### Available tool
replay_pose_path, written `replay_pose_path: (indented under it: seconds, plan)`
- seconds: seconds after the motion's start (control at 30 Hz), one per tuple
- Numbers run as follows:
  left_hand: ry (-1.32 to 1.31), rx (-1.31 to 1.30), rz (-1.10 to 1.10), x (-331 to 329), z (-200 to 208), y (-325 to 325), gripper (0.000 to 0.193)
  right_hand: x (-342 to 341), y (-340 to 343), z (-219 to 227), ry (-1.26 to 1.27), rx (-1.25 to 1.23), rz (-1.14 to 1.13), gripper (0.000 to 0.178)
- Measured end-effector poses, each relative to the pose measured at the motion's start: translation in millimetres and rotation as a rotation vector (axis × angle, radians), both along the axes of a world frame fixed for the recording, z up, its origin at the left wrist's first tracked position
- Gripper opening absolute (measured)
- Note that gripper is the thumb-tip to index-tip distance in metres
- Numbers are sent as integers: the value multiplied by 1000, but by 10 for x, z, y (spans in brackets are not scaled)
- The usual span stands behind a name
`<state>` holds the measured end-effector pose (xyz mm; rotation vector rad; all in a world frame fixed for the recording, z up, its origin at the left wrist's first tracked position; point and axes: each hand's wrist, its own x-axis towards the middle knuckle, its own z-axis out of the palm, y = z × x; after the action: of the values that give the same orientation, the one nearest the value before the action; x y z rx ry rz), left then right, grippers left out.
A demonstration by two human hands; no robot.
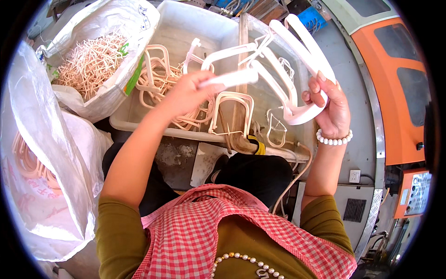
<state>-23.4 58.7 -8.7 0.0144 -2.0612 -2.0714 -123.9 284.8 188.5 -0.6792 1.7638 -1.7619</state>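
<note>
My left hand [189, 95] is closed around a pale pink plastic handle piece [234, 78], whose blunt end points right. My right hand [332, 102] grips a large moulded piece of pale pink U-shaped plastic handles [302, 46], raised over the right part of the work area. Thin branching plastic runners [262, 45] join its arms, close to the left hand's piece. Below the hands, a U-shaped stack of similar handles [234, 97] leans by the wooden divider. Whether the pieces in both hands are connected, I cannot tell.
A white tub [200, 21] holds a heap of pink handles [160, 76]. Left of it, a white woven sack [134, 23] contains thin plastic scraps [95, 63]. Another plastic bag [55, 153] stands nearer. An orange and grey machine [395, 93] is at the right.
</note>
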Motion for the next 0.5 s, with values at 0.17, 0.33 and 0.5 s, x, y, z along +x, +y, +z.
replay_pose_path:
  seconds: [0.17, 0.33, 0.5]
  plan:
    - [25, 837, -80, 59, 92, -290, 29, 33, 75, -29, 92, 61, -50, 23]
    - [-83, 670, 120, -73, -94, -268, 33, 98, 136, -21, 82, 80, -65, 30]
    - [-72, 286, 426, -207, -252, -223, 39, 195, 288, 52, 103, 90, -45, 36]
